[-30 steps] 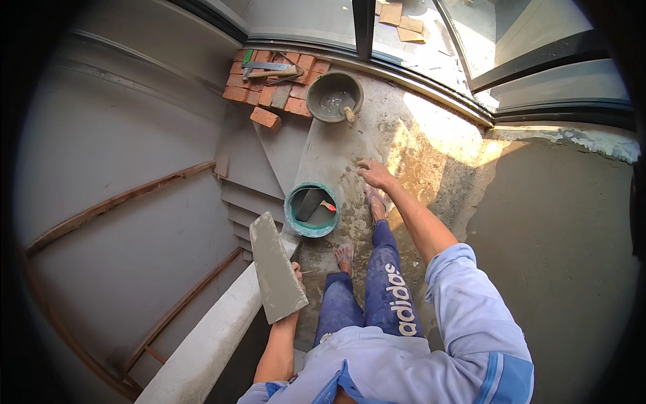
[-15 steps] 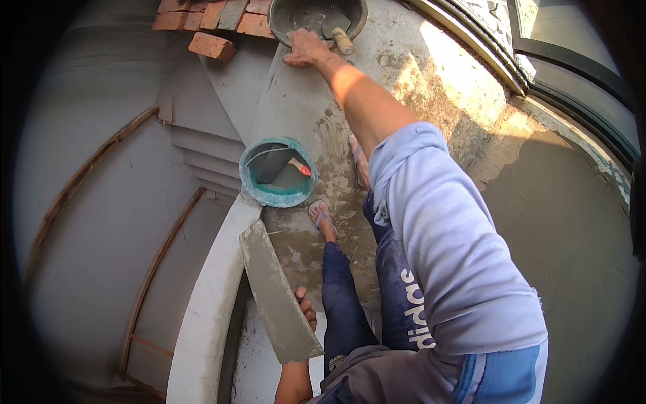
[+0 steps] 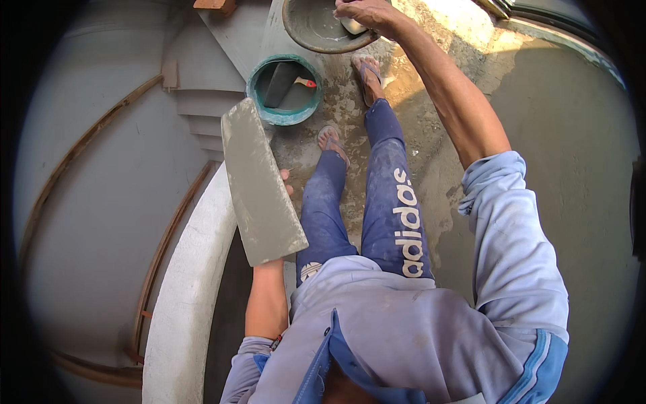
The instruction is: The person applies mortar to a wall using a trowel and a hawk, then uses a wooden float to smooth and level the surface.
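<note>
My left hand [image 3: 286,182] is closed on a long grey plastering float [image 3: 261,185] from below, its flat, mortar-smeared face turned up. A few fingertips show past its right edge; its handle is hidden. At the top, my right hand [image 3: 370,15] reaches over a dark round basin [image 3: 303,34], fingers curled around a trowel [image 3: 353,26]. Only a pale part of the trowel shows beneath the hand. Between the basin and the float stands a teal bucket [image 3: 316,101] with water, a dark flat tool [image 3: 280,85] and a red-ended brush handle [image 3: 306,82].
A curved white wall top [image 3: 192,269] runs along my left, with stair steps [image 3: 208,124] and wooden strips [image 3: 87,145] beyond and below it. Wet smooth mortar [image 3: 565,202] covers the floor on the right. A brick [image 3: 215,5] lies at the top edge.
The basin has come nearer to the bucket and my feet. My right hand has left the basin's rim for the trowel. My left hand has raised the float beside the bucket.
</note>
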Tool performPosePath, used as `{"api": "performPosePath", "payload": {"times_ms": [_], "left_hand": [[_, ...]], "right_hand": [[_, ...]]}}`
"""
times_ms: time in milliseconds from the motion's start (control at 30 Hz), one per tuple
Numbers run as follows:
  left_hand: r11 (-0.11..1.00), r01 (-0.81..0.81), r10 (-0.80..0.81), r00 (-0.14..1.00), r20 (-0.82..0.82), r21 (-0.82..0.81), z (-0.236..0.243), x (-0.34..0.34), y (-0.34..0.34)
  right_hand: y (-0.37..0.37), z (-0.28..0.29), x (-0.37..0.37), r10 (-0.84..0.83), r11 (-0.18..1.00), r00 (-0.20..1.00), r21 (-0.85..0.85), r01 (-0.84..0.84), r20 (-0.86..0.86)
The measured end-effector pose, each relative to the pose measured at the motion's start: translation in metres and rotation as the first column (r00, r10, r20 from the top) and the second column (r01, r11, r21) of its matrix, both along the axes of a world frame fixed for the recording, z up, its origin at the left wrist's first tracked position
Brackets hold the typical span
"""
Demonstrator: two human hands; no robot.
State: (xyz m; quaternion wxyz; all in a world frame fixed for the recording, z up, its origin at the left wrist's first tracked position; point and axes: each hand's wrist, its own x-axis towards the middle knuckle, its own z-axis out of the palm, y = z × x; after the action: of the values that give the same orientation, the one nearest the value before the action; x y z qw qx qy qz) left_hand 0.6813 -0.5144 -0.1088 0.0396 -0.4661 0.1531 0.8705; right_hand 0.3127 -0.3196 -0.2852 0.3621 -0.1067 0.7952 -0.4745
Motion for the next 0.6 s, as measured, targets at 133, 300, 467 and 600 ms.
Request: {"api": "performPosePath", "payload": {"times_ms": [133,300,467,600], "left_hand": [[0.775,0.311,-0.416,0.906,-0.073,-0.551,0.018,0.032,0.004],[0.655,0.335,-0.586,0.791,-0.175,-0.678,0.000,0.058,0.000],[0.746,0.218,-0.479,0.832,-0.280,-0.629,-0.048,0.082,-0.002],[0.949,0.174,-0.276,0.862,-0.425,-0.262,-0.049,0.125,-0.008]], "right_hand": [[0.023,0.109,0.110,0.000,0.995,0.999,0.100,0.003,-0.036],[0.063,0.163,0.259,-0.234,0.958,0.972,0.171,0.229,0.007],[0.081,0.174,0.382,-0.397,0.887,0.916,0.280,0.366,0.059],[0.106,0.160,0.465,-0.516,0.843,0.847,0.248,0.477,0.127]]}}
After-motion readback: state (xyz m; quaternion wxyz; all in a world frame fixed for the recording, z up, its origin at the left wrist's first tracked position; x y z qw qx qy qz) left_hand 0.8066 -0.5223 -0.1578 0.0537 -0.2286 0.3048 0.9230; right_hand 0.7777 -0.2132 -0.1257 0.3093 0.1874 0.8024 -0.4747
